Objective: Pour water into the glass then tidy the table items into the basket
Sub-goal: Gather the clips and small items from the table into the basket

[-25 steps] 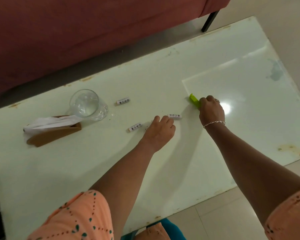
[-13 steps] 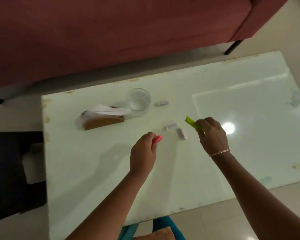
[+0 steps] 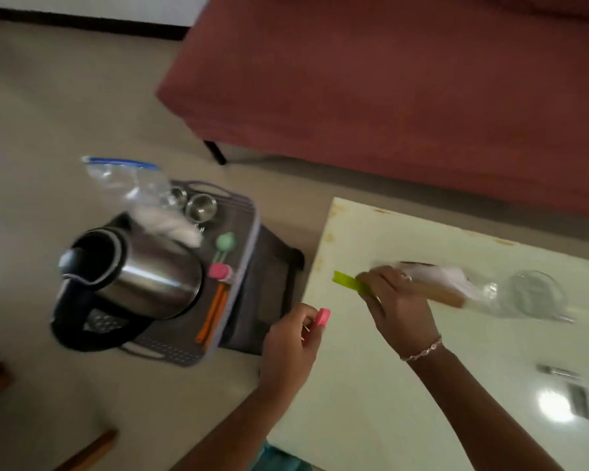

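My left hand grips a small pink item at the left edge of the white table. My right hand holds a green strip-shaped item over the table's left end. A grey basket stands on the floor to the left of the table; it holds a steel kettle, metal cups, a plastic bag, an orange stick and pink and green pieces. The clear glass stands on the table next to a tissue holder. Both are blurred.
A red sofa runs behind the table, one black leg near the basket. Small white labelled pieces lie on the table at the right. Brown wooden objects lie on the floor at bottom left.
The view has swung left, bringing the basket and kettle into sight. Both hands have moved left across the table to its left end, still holding the pink and green items.
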A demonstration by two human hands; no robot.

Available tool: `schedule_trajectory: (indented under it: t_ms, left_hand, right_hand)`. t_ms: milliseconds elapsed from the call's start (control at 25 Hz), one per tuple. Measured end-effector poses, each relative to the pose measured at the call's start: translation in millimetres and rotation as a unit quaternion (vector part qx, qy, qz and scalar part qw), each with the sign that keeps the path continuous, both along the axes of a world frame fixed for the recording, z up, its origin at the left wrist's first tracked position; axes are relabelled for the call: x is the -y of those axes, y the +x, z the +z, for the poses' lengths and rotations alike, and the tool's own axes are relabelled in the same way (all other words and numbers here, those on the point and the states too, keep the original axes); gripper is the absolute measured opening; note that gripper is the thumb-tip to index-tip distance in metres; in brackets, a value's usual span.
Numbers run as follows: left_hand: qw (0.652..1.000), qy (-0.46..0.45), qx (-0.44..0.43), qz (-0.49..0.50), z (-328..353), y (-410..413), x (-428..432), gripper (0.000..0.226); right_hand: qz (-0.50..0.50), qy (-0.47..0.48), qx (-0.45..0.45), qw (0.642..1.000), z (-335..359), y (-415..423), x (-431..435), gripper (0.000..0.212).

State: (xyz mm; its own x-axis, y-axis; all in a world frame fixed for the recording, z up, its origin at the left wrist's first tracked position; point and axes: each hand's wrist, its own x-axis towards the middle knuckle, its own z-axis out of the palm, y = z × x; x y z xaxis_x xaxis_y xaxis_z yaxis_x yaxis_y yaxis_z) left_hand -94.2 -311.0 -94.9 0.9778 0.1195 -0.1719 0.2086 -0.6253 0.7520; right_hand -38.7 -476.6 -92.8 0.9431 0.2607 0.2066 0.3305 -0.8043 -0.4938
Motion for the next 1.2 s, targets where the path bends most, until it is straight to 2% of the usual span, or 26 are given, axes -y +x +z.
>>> schedule_trajectory:
  t_ms: [160,240,360,400,520,560,800,960,1000,1040,1120,1160,1200]
  left_hand:
    - [0.996,-0.04,-0.001,0.081,7.9,0.9,-70.5,0.007]
    - [0.992,-0.053,0.0,0.113,8.8,-0.8,-99.9,0.007]
    - [0.986,-0.064,-0.008,0.152,6.7,-3.9,-133.8,0.003]
    - [0.985,-0.065,-0.018,0.16,5.2,-4.3,-144.1,0.005]
    - [0.982,-0.059,-0.037,0.174,-0.2,-2.3,-165.4,0.008]
    - [0.982,-0.054,-0.038,0.177,-1.6,-1.5,-169.5,0.008]
    - [0.98,-0.017,-0.045,0.192,-9.0,1.5,-179.8,0.009]
    - [0.982,-0.009,-0.06,0.176,-13.4,3.5,-181.2,0.012]
    - [0.982,-0.013,-0.065,0.178,-14.0,5.6,-181.3,0.012]
    - [0.98,-0.023,-0.073,0.183,-14.4,8.4,-181.0,0.012]
    - [0.973,-0.071,-0.088,0.202,-12.6,15.7,-179.1,0.014]
    - [0.967,-0.105,-0.091,0.213,-10.5,20.2,-177.8,0.016]
    - [0.96,-0.141,-0.093,0.225,-8.2,25.6,-176.7,0.02]
  right_hand:
    - [0.161,-0.042,0.078,0.983,7.8,57.8,-96.6,0.015]
    - [0.241,-0.102,0.114,0.959,3.3,85.3,-138.7,0.013]
    - [0.322,-0.223,0.147,0.908,-4.5,120.8,-186.0,0.022]
    - [0.351,-0.282,0.136,0.882,-10.6,132.0,-199.6,0.018]
    - [0.416,-0.417,-0.028,0.808,-35.7,158.1,-229.8,0.022]
    - [0.424,-0.441,-0.056,0.789,-43.7,164.4,-237.1,0.023]
    - [0.461,-0.47,-0.056,0.751,-73.7,169.6,-258.8,0.027]
    - [0.443,-0.463,-0.088,0.763,-78.8,168.8,-256.5,0.03]
    - [0.425,-0.447,-0.105,0.78,-75.1,169.7,-255.6,0.032]
    - [0.393,-0.403,-0.124,0.817,-69.5,170.7,-253.7,0.034]
    - [0.259,-0.218,-0.172,0.925,-51.2,166.6,-245.2,0.032]
    - [0.178,-0.093,-0.22,0.954,-39.8,160.4,-239.4,0.027]
    - [0.126,0.029,-0.296,0.946,-27.9,152.0,-233.9,0.023]
